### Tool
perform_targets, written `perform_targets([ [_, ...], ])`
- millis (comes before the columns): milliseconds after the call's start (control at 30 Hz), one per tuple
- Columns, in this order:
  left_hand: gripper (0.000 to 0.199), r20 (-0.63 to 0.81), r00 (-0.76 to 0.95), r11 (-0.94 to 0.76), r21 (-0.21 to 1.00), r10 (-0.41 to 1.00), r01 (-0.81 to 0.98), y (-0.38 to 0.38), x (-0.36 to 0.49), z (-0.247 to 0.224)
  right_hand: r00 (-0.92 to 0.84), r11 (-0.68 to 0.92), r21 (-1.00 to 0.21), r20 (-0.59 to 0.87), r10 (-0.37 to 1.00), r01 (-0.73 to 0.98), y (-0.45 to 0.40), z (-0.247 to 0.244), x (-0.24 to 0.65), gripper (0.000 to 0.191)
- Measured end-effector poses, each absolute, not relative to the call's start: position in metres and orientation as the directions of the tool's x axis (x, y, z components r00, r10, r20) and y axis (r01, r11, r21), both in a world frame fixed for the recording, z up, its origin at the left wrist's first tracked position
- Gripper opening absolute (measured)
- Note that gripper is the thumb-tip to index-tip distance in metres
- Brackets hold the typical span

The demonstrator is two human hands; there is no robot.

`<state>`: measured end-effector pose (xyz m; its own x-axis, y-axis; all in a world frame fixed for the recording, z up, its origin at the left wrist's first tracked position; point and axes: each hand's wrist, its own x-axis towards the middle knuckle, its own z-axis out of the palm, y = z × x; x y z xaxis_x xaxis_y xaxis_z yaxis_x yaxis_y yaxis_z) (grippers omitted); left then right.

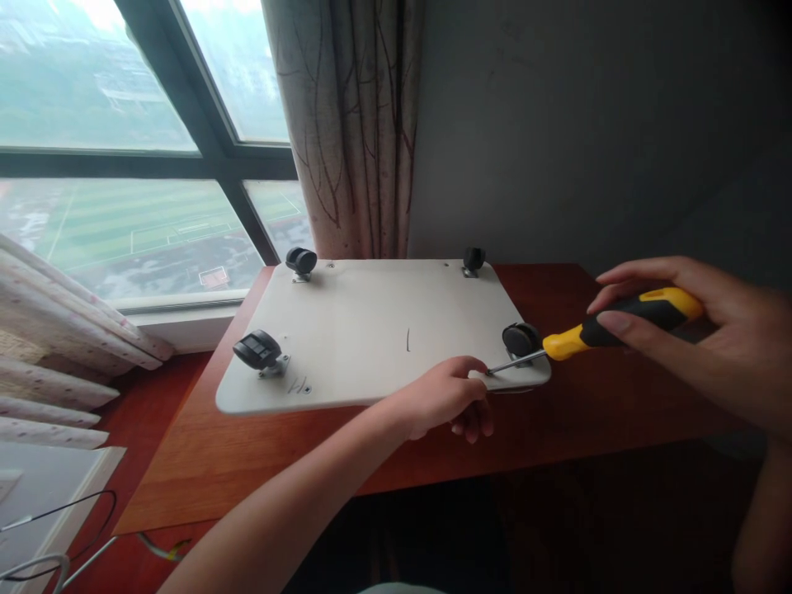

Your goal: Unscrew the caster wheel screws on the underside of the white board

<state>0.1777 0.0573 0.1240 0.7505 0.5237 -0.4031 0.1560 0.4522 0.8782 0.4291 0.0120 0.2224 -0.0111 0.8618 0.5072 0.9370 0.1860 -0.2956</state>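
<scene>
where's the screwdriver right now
In the head view the screwdriver is on the right, held in the right hand, its tip at the near right corner of the white board, beside a black caster and the left hand.

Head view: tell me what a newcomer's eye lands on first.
The yellow-and-black screwdriver in the right hand, its tip by the black caster at the white board's near right corner. The left hand grips the board's front edge there. Behind, a big window fills the left.

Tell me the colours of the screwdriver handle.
The screwdriver handle is yellow with black grip sections, held in the right hand; the head view shows it clearly.
</scene>
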Motion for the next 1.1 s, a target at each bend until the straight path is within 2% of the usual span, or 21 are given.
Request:
perform_targets([
  [133, 0.053, -0.357, 0.734, 0.255, 0.933, 0.578, 0.253, 0.066, 0.179, 0.124, -0.060, 0.257, -0.346, 0.490, 0.870, 0.902, 0.012, 0.224, 0.427, 0.037],
  [233, 0.045, -0.285, 0.717, 0.052, 0.943, 0.636, 0.328, 0.072, 0.181, 0.125, -0.046, 0.246, -0.343, 0.500, 0.865, 0.906, 0.010, 0.224, 0.428, 0.037],
  [400, 0.033, -0.152, 0.709, -0.311, 0.822, 0.689, 0.478, 0.081, 0.189, 0.131, -0.035, 0.233, -0.349, 0.489, 0.871, 0.908, 0.011, 0.223, 0.430, 0.037],
  [633, 0.025, -0.147, 0.699, -0.436, 0.687, 0.700, 0.581, 0.086, 0.203, 0.133, -0.025, 0.215, -0.335, 0.491, 0.871, 0.917, 0.012, 0.222, 0.430, 0.036],
  [800, 0.031, -0.163, 0.696, -0.500, 0.584, 0.699, 0.639, 0.085, 0.204, 0.134, -0.026, 0.208, -0.326, 0.483, 0.875, 0.922, 0.011, 0.220, 0.432, 0.038],
  [1100, 0.024, -0.141, 0.775, -0.669, 0.426, 0.616, 0.609, 0.087, 0.204, 0.135, -0.103, 0.288, -0.322, 0.488, 0.867, 0.902, 0.008, 0.222, 0.433, 0.048],
])
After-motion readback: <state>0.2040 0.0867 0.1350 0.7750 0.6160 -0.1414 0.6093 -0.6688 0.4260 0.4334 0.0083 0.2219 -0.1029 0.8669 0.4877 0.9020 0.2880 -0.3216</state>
